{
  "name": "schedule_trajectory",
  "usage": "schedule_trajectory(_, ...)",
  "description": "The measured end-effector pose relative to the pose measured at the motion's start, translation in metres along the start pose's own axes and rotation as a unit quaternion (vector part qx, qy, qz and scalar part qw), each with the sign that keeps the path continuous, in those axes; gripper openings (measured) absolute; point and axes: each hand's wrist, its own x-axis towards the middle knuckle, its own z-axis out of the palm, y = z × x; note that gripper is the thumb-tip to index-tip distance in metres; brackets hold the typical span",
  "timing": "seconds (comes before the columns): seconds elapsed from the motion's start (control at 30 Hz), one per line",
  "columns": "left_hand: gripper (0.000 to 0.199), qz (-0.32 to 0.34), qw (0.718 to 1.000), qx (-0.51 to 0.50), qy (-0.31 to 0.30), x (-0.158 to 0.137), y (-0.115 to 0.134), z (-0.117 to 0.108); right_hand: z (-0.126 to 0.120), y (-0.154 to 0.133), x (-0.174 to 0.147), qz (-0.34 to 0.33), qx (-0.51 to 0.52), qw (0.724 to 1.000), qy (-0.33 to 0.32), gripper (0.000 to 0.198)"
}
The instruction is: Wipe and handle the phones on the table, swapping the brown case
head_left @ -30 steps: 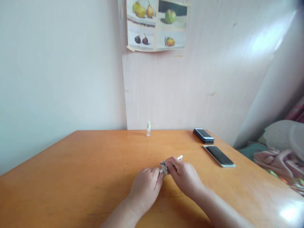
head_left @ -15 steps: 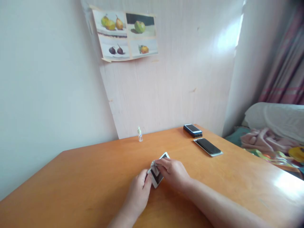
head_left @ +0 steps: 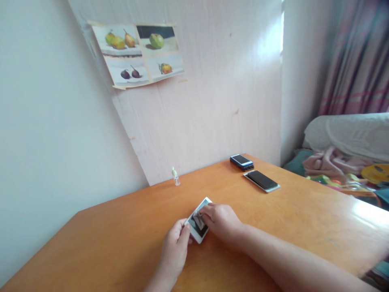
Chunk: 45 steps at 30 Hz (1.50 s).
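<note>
A white-framed smartphone (head_left: pixel 203 234) with a dark screen is held at a slant just above the table. My left hand (head_left: pixel 177 242) grips its lower left edge, thumb on the front and fingers underneath. With bent fingers, my right hand (head_left: pixel 223 219) pinches a small white wipe (head_left: pixel 199 221) and presses it on the phone's screen. The right fingers cover the right edge of the screen and part of the wipe.
A small clear spray bottle (head_left: pixel 175 177) stands near the table's back edge. Stacked phones (head_left: pixel 242 161) lie at the back right. Nearer is a black phone (head_left: pixel 261 180) on a white one. Fruit pictures (head_left: pixel 139 56) hang on the board behind the wooden table (head_left: pixel 121 239).
The view has turned and tilted slightly. My right hand has shifted the wipe a little over the screen, and the left grip now shows more of the phone's lower left corner.
</note>
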Motion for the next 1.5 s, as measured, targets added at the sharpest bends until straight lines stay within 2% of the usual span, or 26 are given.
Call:
schedule_trajectory(0.1, 0.044, -0.012, 0.999, -0.020, 0.033, 0.000, 0.000, -0.001, -0.010, 0.018, 0.007, 0.110, -0.048, 0.993, 0.002, 0.024)
schedule_trajectory(0.17, 0.045, -0.020, 0.998, -0.037, 0.053, 0.002, -0.002, -0.003, -0.017, 0.024, 0.008, 0.146, -0.060, 0.987, -0.007, 0.023)
schedule_trajectory(0.23, 0.046, -0.025, 0.995, -0.060, 0.081, 0.004, -0.004, -0.004, -0.022, 0.024, 0.005, 0.126, -0.059, 0.989, -0.048, 0.020)
schedule_trajectory(0.3, 0.048, -0.028, 0.990, -0.086, 0.108, 0.005, -0.004, -0.005, -0.025, 0.020, -0.001, 0.060, -0.045, 0.992, -0.105, 0.017)
schedule_trajectory(0.37, 0.050, -0.029, 0.986, -0.108, 0.124, 0.006, -0.003, -0.006, -0.027, 0.015, -0.004, 0.011, -0.009, 0.992, -0.129, 0.020)
schedule_trajectory(0.43, 0.052, -0.030, 0.985, -0.122, 0.122, 0.005, -0.001, -0.006, -0.026, 0.011, -0.005, 0.020, 0.045, 0.993, -0.104, 0.030)
schedule_trajectory(0.53, 0.050, -0.023, 0.987, -0.131, 0.094, 0.002, 0.004, -0.004, -0.019, 0.005, -0.001, 0.079, 0.131, 0.988, -0.038, 0.042)
schedule_trajectory(0.6, 0.049, -0.011, 0.988, -0.133, 0.076, -0.001, 0.008, -0.002, -0.013, 0.001, 0.001, 0.117, 0.190, 0.975, -0.016, 0.048)
schedule_trajectory(0.73, 0.045, 0.038, 0.993, -0.091, 0.067, -0.004, 0.013, 0.004, -0.003, -0.010, 0.001, 0.168, 0.309, 0.936, -0.015, 0.053)
schedule_trajectory(0.9, 0.037, 0.107, 0.993, -0.038, 0.035, -0.007, 0.009, 0.009, 0.000, -0.023, 0.000, 0.179, 0.424, 0.888, 0.000, 0.055)
schedule_trajectory(1.07, 0.041, 0.129, 0.991, 0.022, 0.035, -0.009, 0.002, 0.012, 0.000, -0.028, 0.001, 0.194, 0.515, 0.835, 0.026, 0.052)
schedule_trajectory(1.17, 0.047, 0.145, 0.987, 0.062, 0.017, -0.009, -0.004, 0.013, -0.011, -0.030, 0.001, 0.188, 0.564, 0.804, 0.029, 0.049)
schedule_trajectory(1.27, 0.050, 0.180, 0.973, 0.146, -0.022, -0.009, -0.008, 0.013, -0.032, -0.026, 0.001, 0.195, 0.553, 0.808, 0.055, 0.046)
schedule_trajectory(1.4, 0.044, 0.222, 0.936, 0.257, -0.093, -0.010, -0.011, 0.010, -0.063, -0.007, 0.003, 0.206, 0.491, 0.845, 0.056, 0.037)
schedule_trajectory(1.5, 0.040, 0.224, 0.929, 0.279, -0.096, -0.013, -0.007, 0.012, -0.079, 0.021, 0.003, 0.209, 0.435, 0.871, 0.087, 0.035)
